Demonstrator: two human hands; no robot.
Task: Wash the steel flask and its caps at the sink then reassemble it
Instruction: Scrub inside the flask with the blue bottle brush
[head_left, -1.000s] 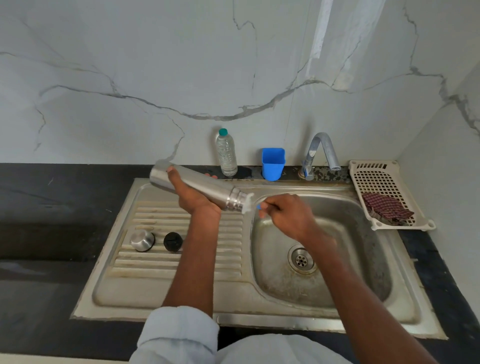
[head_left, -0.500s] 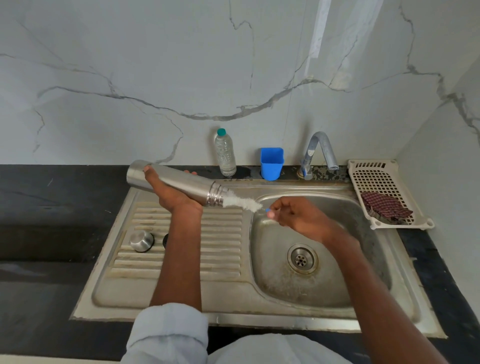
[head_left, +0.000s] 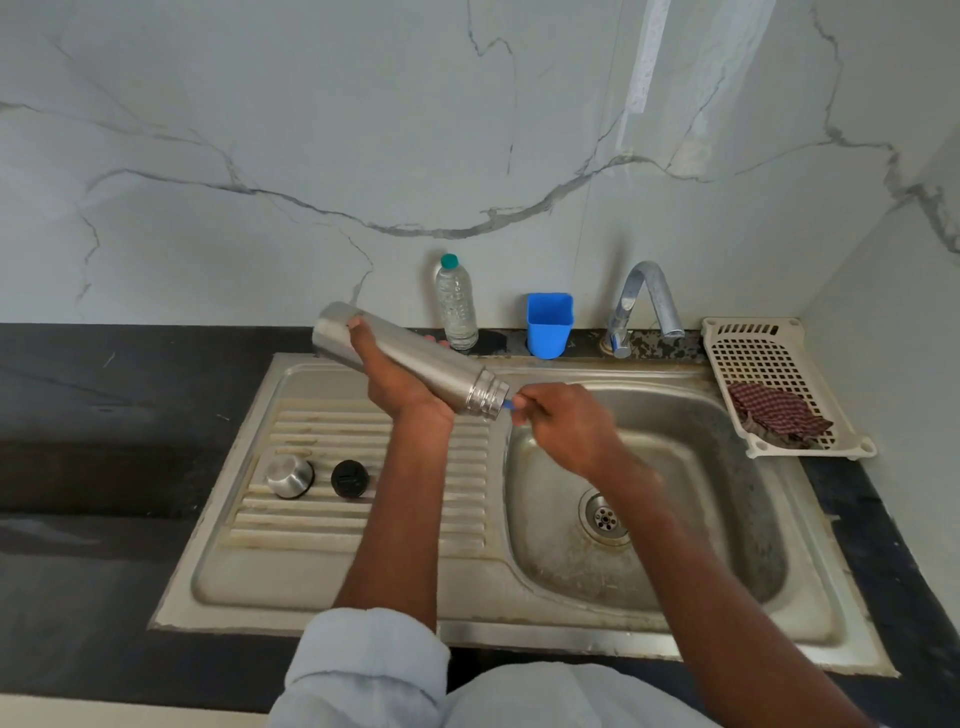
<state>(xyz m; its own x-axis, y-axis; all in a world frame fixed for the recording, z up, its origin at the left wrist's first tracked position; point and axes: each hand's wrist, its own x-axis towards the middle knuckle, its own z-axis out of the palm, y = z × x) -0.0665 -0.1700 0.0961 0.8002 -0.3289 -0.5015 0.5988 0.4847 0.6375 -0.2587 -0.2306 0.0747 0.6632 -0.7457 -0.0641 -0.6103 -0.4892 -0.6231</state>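
- White marble-veined wall behind, dark table (head_left: 104, 415) below, steel sink (head_left: 545, 613) set into it with ribbed drainer on the left and basin on the right.
- Steel flask (head_left: 415, 358) held in the air over the far edge of the drainer, lying almost level, base to the far left, threaded mouth to the right at the basin's rim.
- Left hand (head_left: 400, 384) wrapped round the flask's middle, fingers curled over the far side, thumb towards the base.
- Right hand (head_left: 566, 426) just right of the mouth, fingers clenched on a thin blue brush handle (head_left: 509, 404); brush head hidden, presumably inside the flask.
- Steel cap (head_left: 289, 475) and black inner cap (head_left: 350, 478) side by side on the drainer, apart from each other, left of the forearm.
- Along the far edge: plastic bottle (head_left: 456, 304), blue cup (head_left: 549, 325), tap (head_left: 644, 306); no water visible from the spout.
- White basket (head_left: 737, 343) on the right with a checked cloth (head_left: 776, 415) in it.
- Flask likely rigid, smooth and slippery when wet or soapy; probably light while empty. Safest hold round the mid-body with a full wrap, as now; threaded neck best left free for the brush and later the caps.
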